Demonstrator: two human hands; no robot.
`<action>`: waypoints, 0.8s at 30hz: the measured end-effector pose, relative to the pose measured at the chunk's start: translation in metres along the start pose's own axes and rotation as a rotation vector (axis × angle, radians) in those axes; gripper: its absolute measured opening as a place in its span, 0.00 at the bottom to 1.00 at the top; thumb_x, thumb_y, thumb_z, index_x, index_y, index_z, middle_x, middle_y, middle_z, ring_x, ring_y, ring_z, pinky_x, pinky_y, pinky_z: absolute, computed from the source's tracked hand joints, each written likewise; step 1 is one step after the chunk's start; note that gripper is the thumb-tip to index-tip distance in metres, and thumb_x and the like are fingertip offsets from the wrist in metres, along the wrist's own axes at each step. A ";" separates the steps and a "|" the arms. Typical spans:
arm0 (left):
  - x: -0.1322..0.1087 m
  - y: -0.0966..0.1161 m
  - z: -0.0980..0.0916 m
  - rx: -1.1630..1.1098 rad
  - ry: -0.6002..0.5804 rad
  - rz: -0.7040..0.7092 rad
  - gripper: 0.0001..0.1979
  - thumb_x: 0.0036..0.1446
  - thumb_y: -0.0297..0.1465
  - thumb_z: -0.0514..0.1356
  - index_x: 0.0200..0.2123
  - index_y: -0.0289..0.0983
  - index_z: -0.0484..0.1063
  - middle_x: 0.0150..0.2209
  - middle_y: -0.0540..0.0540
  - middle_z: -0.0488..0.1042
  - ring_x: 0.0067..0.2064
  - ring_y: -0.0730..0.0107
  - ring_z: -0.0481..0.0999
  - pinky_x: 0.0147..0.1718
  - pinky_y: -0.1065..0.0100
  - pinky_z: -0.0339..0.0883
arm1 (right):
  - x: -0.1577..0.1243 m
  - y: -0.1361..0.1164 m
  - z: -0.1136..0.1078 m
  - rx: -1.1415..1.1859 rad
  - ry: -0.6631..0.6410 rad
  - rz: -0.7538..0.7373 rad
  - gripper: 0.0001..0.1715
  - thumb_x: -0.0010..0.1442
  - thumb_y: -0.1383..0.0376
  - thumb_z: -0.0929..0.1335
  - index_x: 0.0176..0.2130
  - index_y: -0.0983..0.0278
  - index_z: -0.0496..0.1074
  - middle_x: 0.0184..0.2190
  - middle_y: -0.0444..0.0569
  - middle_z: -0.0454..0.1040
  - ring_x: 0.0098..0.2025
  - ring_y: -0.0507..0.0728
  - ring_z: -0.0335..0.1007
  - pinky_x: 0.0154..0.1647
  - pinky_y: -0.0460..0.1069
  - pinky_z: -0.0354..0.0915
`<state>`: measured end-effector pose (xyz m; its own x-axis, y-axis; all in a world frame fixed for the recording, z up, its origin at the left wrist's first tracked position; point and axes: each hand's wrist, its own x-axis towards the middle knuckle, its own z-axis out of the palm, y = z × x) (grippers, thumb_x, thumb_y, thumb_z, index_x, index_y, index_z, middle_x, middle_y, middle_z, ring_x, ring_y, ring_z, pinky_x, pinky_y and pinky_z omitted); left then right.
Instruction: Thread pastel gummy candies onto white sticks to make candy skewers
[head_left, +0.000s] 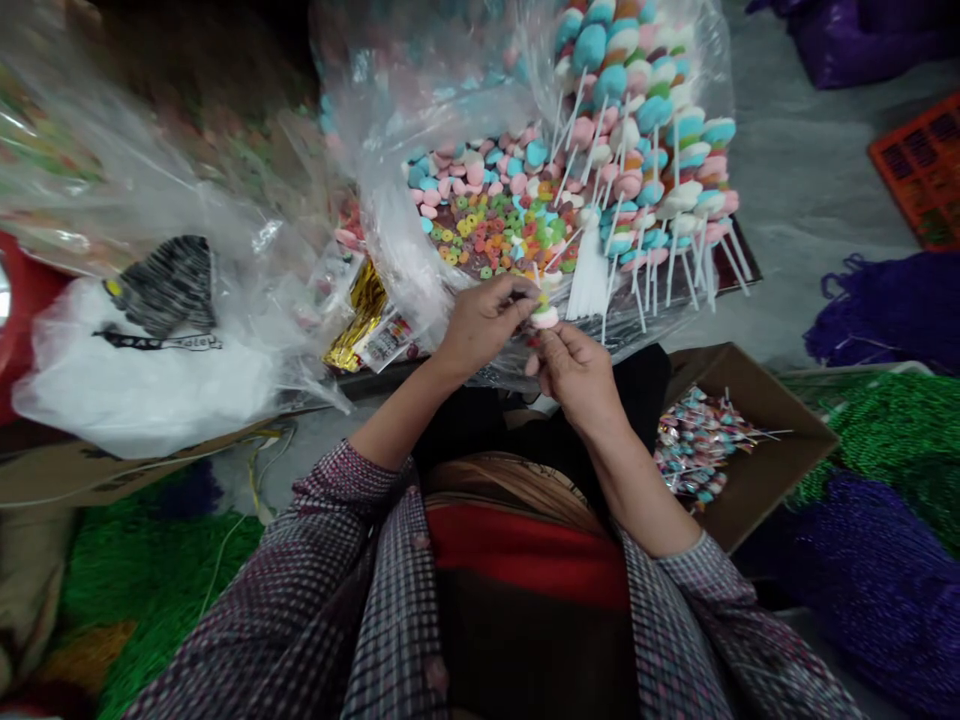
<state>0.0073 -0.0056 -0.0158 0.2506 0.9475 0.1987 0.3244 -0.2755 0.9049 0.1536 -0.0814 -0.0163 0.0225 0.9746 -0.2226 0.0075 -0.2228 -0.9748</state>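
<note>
The right hand [576, 368] has its fingers closed on the base of the candy stack [545, 316], apparently to steady it. The left hand [487, 318] nearly closes its fingertips beside the top; whether they grip, I cannot tell. Loose candy rings [501, 232] lie near, seemingly for reach.

Dim, soft light falls on grey floor [795, 185] beyond the tabletop's [747, 262] right edge, near an orange crate [924, 178].
</note>
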 end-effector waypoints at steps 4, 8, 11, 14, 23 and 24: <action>-0.002 0.000 -0.001 -0.099 -0.148 -0.050 0.05 0.60 0.28 0.62 0.39 0.36 0.78 0.38 0.50 0.82 0.39 0.74 0.79 0.42 0.72 0.72 | 0.005 0.007 -0.005 0.100 0.010 -0.008 0.33 0.61 0.48 0.72 0.60 0.59 0.67 0.26 0.39 0.76 0.15 0.46 0.57 0.17 0.44 0.53; 0.016 0.004 -0.010 -0.100 -0.243 -0.024 0.10 0.62 0.25 0.57 0.39 0.36 0.78 0.37 0.50 0.82 0.40 0.74 0.80 0.44 0.70 0.72 | 0.005 0.003 -0.012 0.197 -0.035 -0.037 0.34 0.61 0.52 0.73 0.62 0.57 0.68 0.24 0.37 0.74 0.15 0.45 0.49 0.16 0.43 0.48; 0.041 0.001 -0.013 0.145 -0.127 -0.007 0.15 0.63 0.22 0.51 0.43 0.36 0.78 0.40 0.48 0.81 0.43 0.71 0.80 0.48 0.67 0.72 | 0.004 -0.002 -0.015 0.242 0.011 -0.052 0.31 0.61 0.55 0.72 0.61 0.57 0.69 0.23 0.35 0.72 0.15 0.44 0.45 0.16 0.43 0.44; 0.065 -0.009 -0.009 0.531 -0.089 -0.011 0.12 0.63 0.25 0.55 0.43 0.37 0.78 0.46 0.43 0.80 0.53 0.60 0.77 0.56 0.60 0.67 | 0.002 -0.004 -0.014 0.251 0.042 -0.049 0.29 0.61 0.58 0.71 0.61 0.57 0.70 0.22 0.35 0.71 0.16 0.45 0.45 0.16 0.43 0.43; 0.084 -0.007 -0.012 0.900 -0.261 -0.076 0.14 0.63 0.28 0.54 0.46 0.34 0.78 0.52 0.37 0.76 0.59 0.48 0.71 0.61 0.51 0.60 | 0.000 -0.006 -0.014 0.244 0.067 -0.051 0.29 0.61 0.59 0.71 0.61 0.56 0.70 0.22 0.36 0.70 0.16 0.45 0.44 0.16 0.43 0.42; 0.082 -0.006 -0.017 0.921 -0.270 -0.090 0.15 0.63 0.26 0.54 0.47 0.33 0.78 0.53 0.36 0.75 0.60 0.48 0.70 0.61 0.51 0.60 | -0.001 -0.006 -0.014 0.248 0.065 -0.047 0.29 0.61 0.59 0.71 0.61 0.56 0.70 0.22 0.36 0.70 0.16 0.45 0.44 0.16 0.43 0.42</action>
<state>0.0111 0.0768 0.0017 0.3543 0.9336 -0.0545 0.9123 -0.3322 0.2393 0.1676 -0.0810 -0.0102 0.0925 0.9786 -0.1837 -0.2350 -0.1578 -0.9591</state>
